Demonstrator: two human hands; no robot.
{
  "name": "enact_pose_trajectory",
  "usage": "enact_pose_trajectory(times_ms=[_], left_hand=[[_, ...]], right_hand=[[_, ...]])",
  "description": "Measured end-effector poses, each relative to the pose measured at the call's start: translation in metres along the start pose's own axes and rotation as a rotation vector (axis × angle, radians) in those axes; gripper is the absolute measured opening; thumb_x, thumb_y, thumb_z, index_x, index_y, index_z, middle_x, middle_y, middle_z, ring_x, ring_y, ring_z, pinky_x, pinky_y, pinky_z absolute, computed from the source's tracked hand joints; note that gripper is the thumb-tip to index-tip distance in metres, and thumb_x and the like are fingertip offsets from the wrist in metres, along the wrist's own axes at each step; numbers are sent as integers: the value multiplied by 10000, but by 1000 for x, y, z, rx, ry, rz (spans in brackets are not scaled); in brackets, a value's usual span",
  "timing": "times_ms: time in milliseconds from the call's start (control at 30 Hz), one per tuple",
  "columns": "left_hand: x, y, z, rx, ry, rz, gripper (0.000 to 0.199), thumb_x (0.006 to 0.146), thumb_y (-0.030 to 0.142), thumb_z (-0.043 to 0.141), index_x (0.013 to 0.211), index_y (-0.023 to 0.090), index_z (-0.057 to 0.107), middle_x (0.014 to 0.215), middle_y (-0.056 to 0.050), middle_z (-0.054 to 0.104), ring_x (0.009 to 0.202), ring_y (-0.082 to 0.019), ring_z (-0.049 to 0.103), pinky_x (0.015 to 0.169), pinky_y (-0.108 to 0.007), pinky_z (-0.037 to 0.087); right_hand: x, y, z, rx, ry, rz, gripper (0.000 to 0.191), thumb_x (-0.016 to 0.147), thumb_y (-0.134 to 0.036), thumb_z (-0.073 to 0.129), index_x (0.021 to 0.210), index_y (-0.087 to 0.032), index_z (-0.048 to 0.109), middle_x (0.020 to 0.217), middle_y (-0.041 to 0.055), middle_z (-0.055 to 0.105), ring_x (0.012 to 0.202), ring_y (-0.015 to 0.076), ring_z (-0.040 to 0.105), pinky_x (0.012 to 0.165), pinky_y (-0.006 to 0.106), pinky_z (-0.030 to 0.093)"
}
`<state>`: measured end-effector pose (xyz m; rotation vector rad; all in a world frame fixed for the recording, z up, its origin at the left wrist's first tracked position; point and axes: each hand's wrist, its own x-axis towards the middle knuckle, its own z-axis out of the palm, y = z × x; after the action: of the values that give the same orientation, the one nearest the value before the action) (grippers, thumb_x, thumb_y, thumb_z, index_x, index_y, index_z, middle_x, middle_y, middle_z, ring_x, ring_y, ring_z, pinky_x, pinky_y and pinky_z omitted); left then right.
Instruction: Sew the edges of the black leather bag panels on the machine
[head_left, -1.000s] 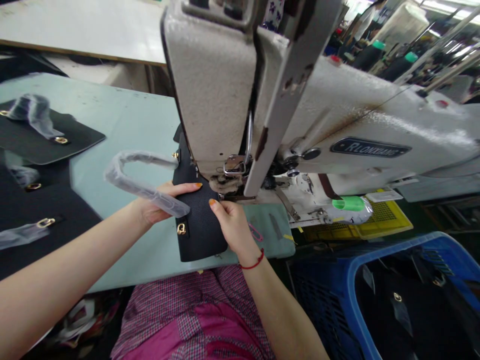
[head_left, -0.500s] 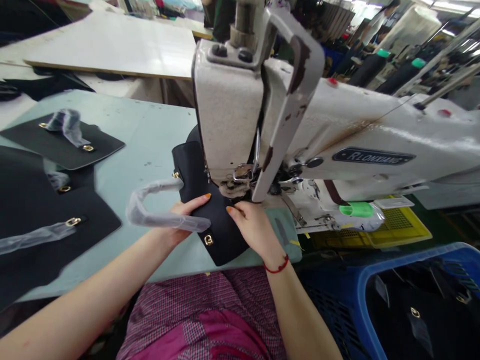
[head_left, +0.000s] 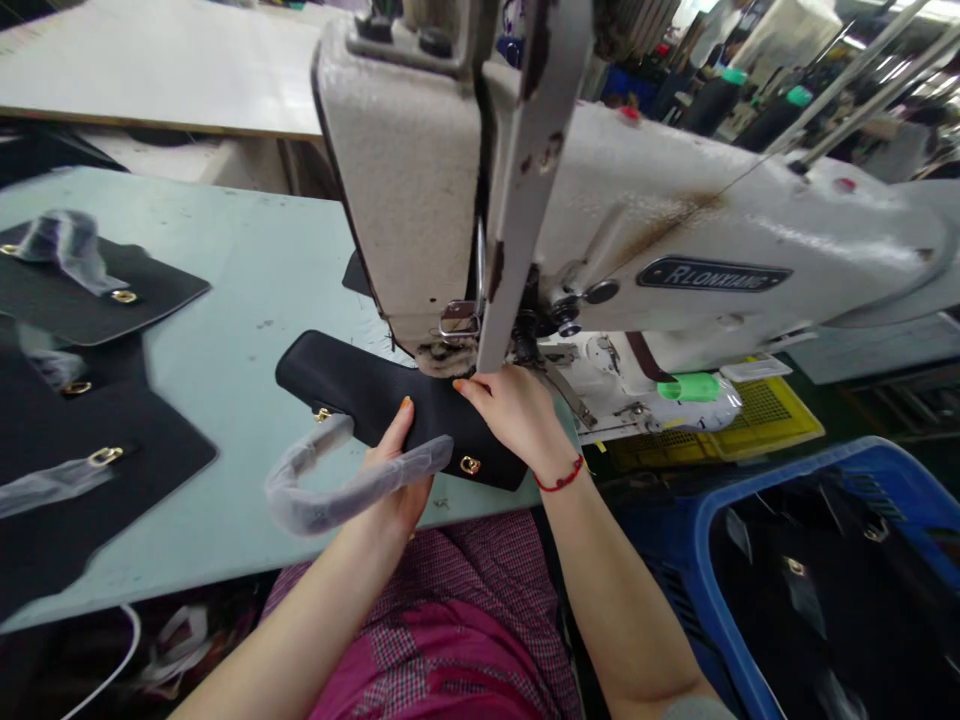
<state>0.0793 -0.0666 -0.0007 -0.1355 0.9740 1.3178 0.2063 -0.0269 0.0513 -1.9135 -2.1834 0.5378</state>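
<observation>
A black bag panel [head_left: 360, 380] lies aslant on the pale table, its far long edge under the presser area of the sewing machine [head_left: 412, 180]. A bag handle [head_left: 319, 510] in clear plastic wrap loops from it, near gold ring fittings [head_left: 470, 465]. My left hand [head_left: 397, 490] is closed on the panel's near edge, thumb on top and fingers underneath, just inside the handle loop. Close beside the machine's foot, my right hand [head_left: 517, 415] grips the panel, thumb pointing left; its other fingers are mostly hidden. The needle itself is out of sight.
More black panels with wrapped handles [head_left: 67, 480] lie on the left of the table. A blue basket [head_left: 705, 560] of black pieces stands at lower right, with a yellow crate [head_left: 780, 420] behind it. A white board [head_left: 165, 70] lies beyond the table.
The panel has turned, its left end swinging toward me and its near end to the right. My left hand moved right and nearer with the handle. The view shifted right.
</observation>
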Motion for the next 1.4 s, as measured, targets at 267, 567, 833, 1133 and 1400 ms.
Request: enact_pose_trajectory(times_ms=[267, 567, 833, 1133, 1400], left_hand=[[-1, 3, -3, 94, 16, 4, 211, 861, 88, 625, 1058, 118, 694, 1190, -94, 724, 1225, -232, 620, 981, -273, 564], [-1, 3, -1, 101, 75, 71, 277, 791, 59, 688, 1048, 161, 683, 1309, -107, 662, 1225, -266, 619, 966, -303, 583], [4, 7, -1, 126, 73, 86, 288, 756, 50, 712, 1014, 176, 701, 1160, -82, 738, 1199, -268, 638, 954, -317, 591], [21, 31, -5, 280, 12, 95, 223, 665, 72, 753, 855, 190, 747, 1045, -54, 774, 985, -277, 732, 740, -303, 641], [51, 71, -4, 506, -185, -18, 371, 581, 110, 812, 949, 94, 766, 958, -149, 778, 831, -311, 750, 677, -361, 638]], right_hand=[[0, 5, 3, 18, 19, -18, 294, 970, -368, 589, 814, -200, 773, 800, 67, 731, 691, 163, 631, 543, 271, 278], [0, 10, 8, 54, 28, -45, 286, 981, -361, 568, 862, -205, 777, 877, 81, 753, 783, 187, 681, 585, 262, 325], [-2, 7, 12, 51, 79, -35, 269, 980, -350, 574, 876, -211, 780, 895, 78, 756, 801, 197, 682, 611, 271, 336], [-6, 12, 25, 308, 75, -53, 319, 980, -302, 547, 734, -170, 703, 706, 34, 667, 638, 146, 562, 573, 258, 293], [-12, 14, 43, 701, 51, -93, 372, 971, -347, 489, 655, -165, 566, 598, -18, 473, 578, 122, 426, 556, 252, 262]])
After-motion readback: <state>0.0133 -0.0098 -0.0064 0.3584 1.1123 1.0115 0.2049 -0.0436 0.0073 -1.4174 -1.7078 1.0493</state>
